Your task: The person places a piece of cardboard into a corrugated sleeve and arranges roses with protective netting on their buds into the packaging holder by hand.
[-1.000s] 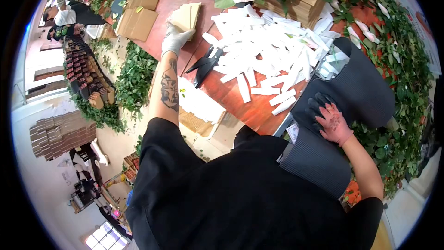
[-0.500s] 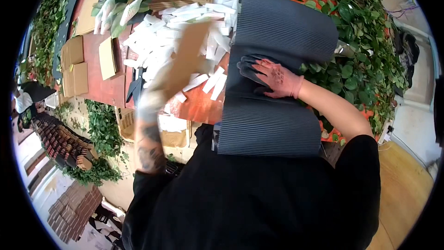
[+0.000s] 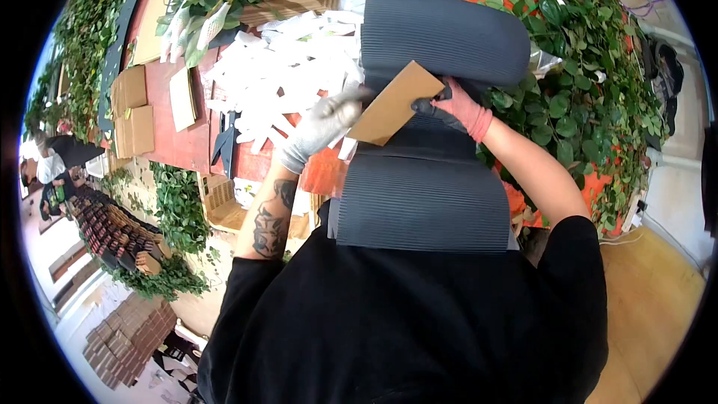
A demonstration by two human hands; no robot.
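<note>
Here's the brown cardboard piece (image 3: pixel 396 101), out in front of the body, slanting over the dark gap between the upper ribbed cover (image 3: pixel 445 37) and the lower ribbed cover (image 3: pixel 422 202). The right grip (image 3: pixel 460 111), in a red-and-black glove, has it pinched at the right-hand corner, fingers closed on the edge only; that probably leaves the broad face free and lets the piece pivot. Over on the other side, the left grip (image 3: pixel 318 126), in a pale glove, sits right at the card's left edge, fingers smeared; whether it is touching or clasping anything, I cannot tell. Two hands at opposite ends would make sense for squaring up a flat, stiff sheet.

And look at the bench (image 3: pixel 172 142)! The white sleeves (image 3: pixel 284 67) lie heaped just left of the covers, loose and overlapping, a layout that seems to favour quick picking over neatness. Dark scissors (image 3: pixel 224 144) rest beside the heap, away from both hands, presumably to leave the middle free. Further left, the pale cards (image 3: pixel 182 97) sit stacked, likely so one lifts off easily. Leafy stems (image 3: pixel 561 108) crowd the right side, beyond the covers.
</note>
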